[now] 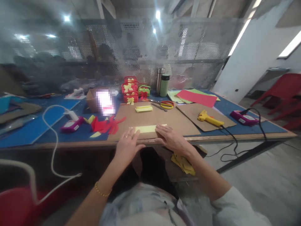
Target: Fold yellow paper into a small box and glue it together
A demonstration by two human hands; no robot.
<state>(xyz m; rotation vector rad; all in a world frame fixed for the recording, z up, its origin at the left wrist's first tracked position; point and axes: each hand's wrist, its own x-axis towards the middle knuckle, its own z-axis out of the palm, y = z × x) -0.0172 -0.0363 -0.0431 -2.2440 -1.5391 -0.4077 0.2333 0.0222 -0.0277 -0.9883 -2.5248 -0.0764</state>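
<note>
A pale yellow strip (147, 128) lies flat on a brown cardboard sheet (185, 124) at the table's front edge. Fingers of my left hand (127, 144) rest on its left end, spread, with the thumb out to the right. On the right end lie the stretched fingers of my right hand (169, 138). Neither hand is closed on anything. Beyond the strip sits a folded yellow piece (144, 108).
Scissors (167, 104) lie behind the cardboard. A yellow glue gun (210, 119) with a cable is at right, red paper pieces (104, 125) at left. Behind stand small red boxes (130, 89), a green bottle (165, 85) and a lit phone (105, 103).
</note>
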